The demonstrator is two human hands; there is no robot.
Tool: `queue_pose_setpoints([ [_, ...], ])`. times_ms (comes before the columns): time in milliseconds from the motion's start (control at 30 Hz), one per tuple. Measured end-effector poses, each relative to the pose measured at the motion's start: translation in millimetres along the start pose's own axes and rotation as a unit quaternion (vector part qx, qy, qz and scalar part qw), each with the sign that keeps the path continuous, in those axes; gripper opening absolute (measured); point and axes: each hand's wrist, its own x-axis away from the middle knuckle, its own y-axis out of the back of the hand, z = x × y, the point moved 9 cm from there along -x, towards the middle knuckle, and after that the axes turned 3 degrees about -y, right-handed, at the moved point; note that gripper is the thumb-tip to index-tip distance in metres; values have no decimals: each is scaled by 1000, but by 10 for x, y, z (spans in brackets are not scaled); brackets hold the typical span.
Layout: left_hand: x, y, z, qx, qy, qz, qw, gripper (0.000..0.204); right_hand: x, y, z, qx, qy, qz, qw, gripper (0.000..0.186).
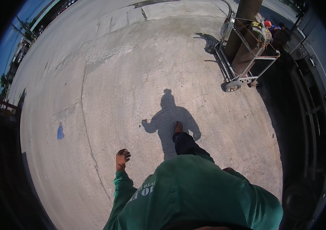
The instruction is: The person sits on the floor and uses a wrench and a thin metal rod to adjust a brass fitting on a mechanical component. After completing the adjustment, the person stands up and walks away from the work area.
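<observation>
My left hand (122, 158) hangs out over sunlit concrete, beyond the cuff of a green long sleeve (124, 185). Its fingers are loosely bent with small gaps between them, and I see nothing held. Of my right hand (228, 170) only a small dark patch shows past the green shirt (193, 184); its fingers are hidden. Neither hand visibly touches anything. One foot (178, 127) in an open sandal is forward on the ground, below a dark trouser leg (186, 143).
At the upper right stands a two-wheeled cart (243, 71) carrying tall brown gas cylinders (248, 51) and a hose. Along the right side is a parked vehicle (325, 76) with dark shade beneath. A blue scrap (60, 131) lies left; my shadow (166, 115) falls ahead.
</observation>
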Motion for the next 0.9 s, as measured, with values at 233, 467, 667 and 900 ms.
queue_pose_setpoints([
  [233,-919,-1344,-464,-126,222,169,952,49,348,3488,1650,-336,16,-139,932,27],
  [467,-3429,-2382,-2110,-172,170,231,942,48,1063,6954,3339,-403,158,-293,853,30],
  [667,-6195,-2887,-4044,-129,164,195,958,48,613,8372,4050,-417,14,-262,870,29],
  [900,-8692,-4125,-7416,-153,0,213,965,57,-176,8710,4377,-393,-42,-112,912,32],
])
